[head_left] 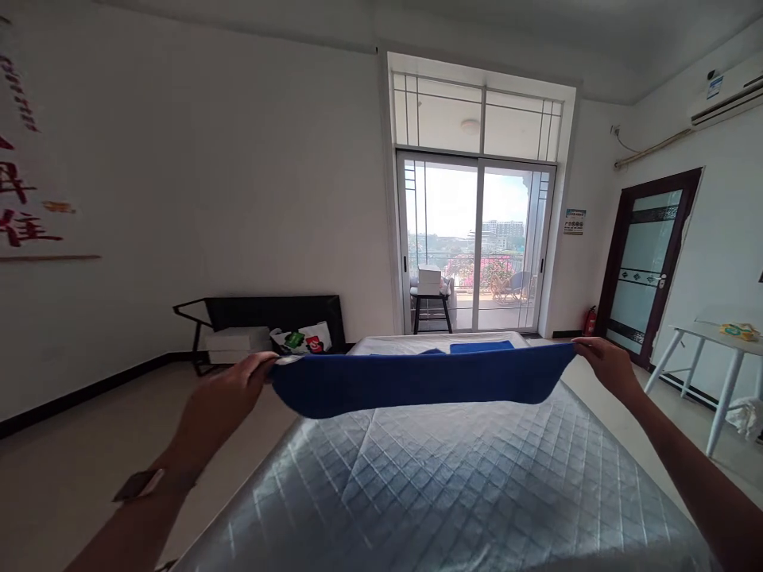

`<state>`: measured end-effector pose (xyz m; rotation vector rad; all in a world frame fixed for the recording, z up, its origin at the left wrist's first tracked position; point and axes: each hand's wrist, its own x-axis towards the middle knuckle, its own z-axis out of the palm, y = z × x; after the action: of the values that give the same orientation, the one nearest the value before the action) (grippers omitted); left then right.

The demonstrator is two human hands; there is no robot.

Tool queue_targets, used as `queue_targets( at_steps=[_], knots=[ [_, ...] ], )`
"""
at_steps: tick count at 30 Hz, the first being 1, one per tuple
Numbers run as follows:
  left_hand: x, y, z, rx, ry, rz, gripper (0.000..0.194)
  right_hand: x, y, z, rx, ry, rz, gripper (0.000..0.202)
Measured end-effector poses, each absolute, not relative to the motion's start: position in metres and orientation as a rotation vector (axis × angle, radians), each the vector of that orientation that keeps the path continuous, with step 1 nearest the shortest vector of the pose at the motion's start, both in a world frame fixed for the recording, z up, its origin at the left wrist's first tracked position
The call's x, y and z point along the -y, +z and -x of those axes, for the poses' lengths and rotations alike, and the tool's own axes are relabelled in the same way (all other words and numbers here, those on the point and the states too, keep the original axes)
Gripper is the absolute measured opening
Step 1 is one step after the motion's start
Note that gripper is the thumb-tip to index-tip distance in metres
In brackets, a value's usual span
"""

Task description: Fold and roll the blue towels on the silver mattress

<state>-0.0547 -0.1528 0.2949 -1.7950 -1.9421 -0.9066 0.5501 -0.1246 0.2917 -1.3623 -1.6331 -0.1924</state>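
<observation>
A dark blue cloth (417, 381), probably a towel, is stretched between my hands above the quilted, silvery bed or table cover (441, 492). My left hand (232, 389) pinches its left corner, where a pale label shows. At the opposite corner, my right hand (605, 365) grips the edge between thumb and fingers. The cloth hangs in a shallow band with its lower edge curving up. Behind it, more blue cloth (482, 347) lies at the far end of the covered surface, partly hidden.
Left of the far end stands a black bench (274, 314) with a white box (237, 343) and a printed bag (301, 340). A glass sliding door (477, 246) is straight ahead. On the right are a white table (715, 334), a fire extinguisher (590, 321) and a brown-framed door (649, 262).
</observation>
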Motion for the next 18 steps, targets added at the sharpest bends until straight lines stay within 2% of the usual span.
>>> queue_targets(
  at_steps=[3, 9, 13, 18],
  knots=[
    [0.168, 0.249, 0.063, 2.126, -1.002, 1.773, 0.038, 0.135, 0.255, -0.559, 1.651, -0.121, 1.372, 0.048],
    [0.187, 0.126, 0.070, 2.247, -1.293, 2.006, 0.029, 0.163, 0.143, -0.556, 1.710, 0.207, 1.427, 0.035],
    [0.188, 0.090, 0.074, 2.284, -1.317, 2.152, 0.030, 0.171, 0.100, -0.554, 1.761, 0.286, 1.475, 0.031],
    [0.187, 0.063, 0.100, 2.197, -1.153, 2.189, 0.026, 0.177, 0.085, -0.568, 1.830, 0.285, 1.548, 0.032]
  ],
)
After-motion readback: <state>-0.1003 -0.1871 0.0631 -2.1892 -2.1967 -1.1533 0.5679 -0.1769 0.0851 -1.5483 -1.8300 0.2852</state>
